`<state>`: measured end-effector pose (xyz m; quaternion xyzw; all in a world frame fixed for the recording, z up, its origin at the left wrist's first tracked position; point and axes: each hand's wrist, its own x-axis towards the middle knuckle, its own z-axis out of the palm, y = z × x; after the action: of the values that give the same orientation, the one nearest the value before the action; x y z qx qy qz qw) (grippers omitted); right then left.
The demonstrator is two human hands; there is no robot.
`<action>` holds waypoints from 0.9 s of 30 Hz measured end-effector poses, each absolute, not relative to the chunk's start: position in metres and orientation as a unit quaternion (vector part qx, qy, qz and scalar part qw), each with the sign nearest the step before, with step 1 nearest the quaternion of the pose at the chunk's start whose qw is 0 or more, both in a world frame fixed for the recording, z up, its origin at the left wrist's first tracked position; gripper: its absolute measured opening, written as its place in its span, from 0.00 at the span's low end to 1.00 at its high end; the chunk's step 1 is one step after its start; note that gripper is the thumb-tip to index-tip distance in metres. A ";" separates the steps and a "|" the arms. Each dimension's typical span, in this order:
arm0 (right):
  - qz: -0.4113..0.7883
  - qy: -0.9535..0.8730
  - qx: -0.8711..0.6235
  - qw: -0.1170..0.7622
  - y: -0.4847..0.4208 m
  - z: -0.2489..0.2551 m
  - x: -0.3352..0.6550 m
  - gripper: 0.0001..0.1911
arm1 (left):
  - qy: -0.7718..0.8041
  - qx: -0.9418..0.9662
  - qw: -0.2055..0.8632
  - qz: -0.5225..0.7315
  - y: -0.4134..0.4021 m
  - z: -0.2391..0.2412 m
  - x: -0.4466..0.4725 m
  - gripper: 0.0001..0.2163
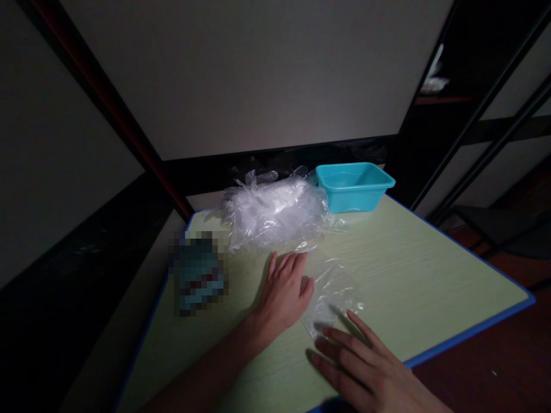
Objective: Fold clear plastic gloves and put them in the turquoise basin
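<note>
A thin clear plastic piece [338,287], wrinkled and see-through, lies flat on the tabletop between my hands. My left hand [286,289] rests palm down at its left edge, fingers stretched toward the back and thumb out to the side. At the near right, my right hand [361,361] has its fingers spread over the lower edge of the plastic; whether they touch it I cannot tell. Neither hand grips anything. Just beyond my left fingertips sits a big heap of crumpled clear plastic [278,206], possibly thin bags or gloves.
A turquoise plastic basin [359,195] stands at the back right, touching or close to the heap. On the left lies a blurred dark green item [200,278]. The pale table [434,281] has a blue edge and stands against a panelled wall [258,74].
</note>
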<state>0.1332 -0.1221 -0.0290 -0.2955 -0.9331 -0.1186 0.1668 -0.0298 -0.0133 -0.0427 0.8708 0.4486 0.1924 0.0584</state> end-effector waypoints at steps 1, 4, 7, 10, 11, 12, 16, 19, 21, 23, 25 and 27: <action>-0.116 -0.932 -0.294 0.175 -0.122 -0.029 0.130 0.23 | 0.446 0.872 0.058 0.191 -0.013 -0.043 -0.030 0.17; -0.094 -0.937 -0.282 0.186 -0.119 -0.028 0.126 0.23 | 0.443 0.876 0.058 0.183 -0.014 -0.043 -0.030 0.19; -0.038 -0.929 -0.306 0.204 -0.112 -0.024 0.138 0.22 | 0.440 0.879 0.060 0.175 -0.015 -0.043 -0.029 0.21; 0.021 -0.899 -0.376 0.222 -0.093 -0.019 0.161 0.19 | 0.428 0.888 0.058 0.157 -0.016 -0.045 -0.030 0.25; 0.036 -0.892 -0.389 0.225 -0.084 -0.017 0.169 0.19 | 0.418 0.895 0.055 0.146 -0.016 -0.046 -0.031 0.26; 0.053 -0.884 -0.402 0.234 -0.073 -0.016 0.176 0.18 | 0.403 0.904 0.054 0.134 -0.016 -0.046 -0.031 0.28; 0.120 -0.858 -0.418 0.273 -0.025 -0.012 0.190 0.13 | 0.337 0.936 0.053 0.088 -0.013 -0.045 -0.034 0.31; 0.109 -0.867 -0.403 0.270 0.005 -0.018 0.190 0.12 | 0.350 0.932 0.039 0.091 -0.015 -0.041 -0.033 0.30; 0.089 -0.874 -0.397 0.266 0.018 -0.027 0.190 0.12 | 0.395 0.912 0.020 0.103 -0.020 -0.039 -0.030 0.28; 0.077 -0.876 -0.396 0.265 0.024 -0.036 0.192 0.13 | 0.440 0.891 0.002 0.111 -0.028 -0.039 -0.025 0.26; 0.068 -0.874 -0.401 0.266 0.025 -0.042 0.197 0.13 | 0.464 0.879 -0.010 0.111 -0.036 -0.040 -0.021 0.28; 0.059 -0.869 -0.409 0.272 0.022 -0.044 0.203 0.14 | 0.484 0.869 -0.014 0.098 -0.041 -0.043 -0.020 0.30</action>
<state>0.2028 0.0223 -0.0444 -0.4087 -0.8691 0.0586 0.2723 -0.0199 -0.0408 -0.0431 0.8692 0.4844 0.0978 -0.0138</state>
